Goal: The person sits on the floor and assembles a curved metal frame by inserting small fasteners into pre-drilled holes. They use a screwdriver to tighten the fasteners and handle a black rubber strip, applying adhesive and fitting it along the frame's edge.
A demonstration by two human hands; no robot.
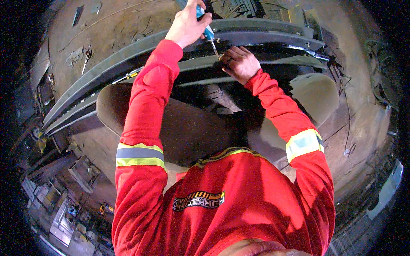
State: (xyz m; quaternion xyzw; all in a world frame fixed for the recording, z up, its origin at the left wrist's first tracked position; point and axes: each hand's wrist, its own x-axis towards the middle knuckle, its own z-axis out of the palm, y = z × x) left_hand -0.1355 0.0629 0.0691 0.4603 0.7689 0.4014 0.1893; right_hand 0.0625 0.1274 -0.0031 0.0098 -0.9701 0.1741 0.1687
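Observation:
My left hand (188,24) is closed round the handle of a blue screwdriver (208,33), whose shaft points down towards a long dark metal beam (196,64). By the screwdriver's tip, my right hand (241,64) rests at the beam with its fingers curled together. Whatever those fingers hold is too small or too hidden to make out. A second screwdriver with a yellow and black handle (133,74) lies along the beams, left of my left forearm.
Another curved metal beam (256,25) runs across just beyond my hands. My bent knees stand close on the near side. Pliers-like tool (87,59) lies on the brown floor (115,32) at the left. A thin cable (348,115) trails over the floor at the right.

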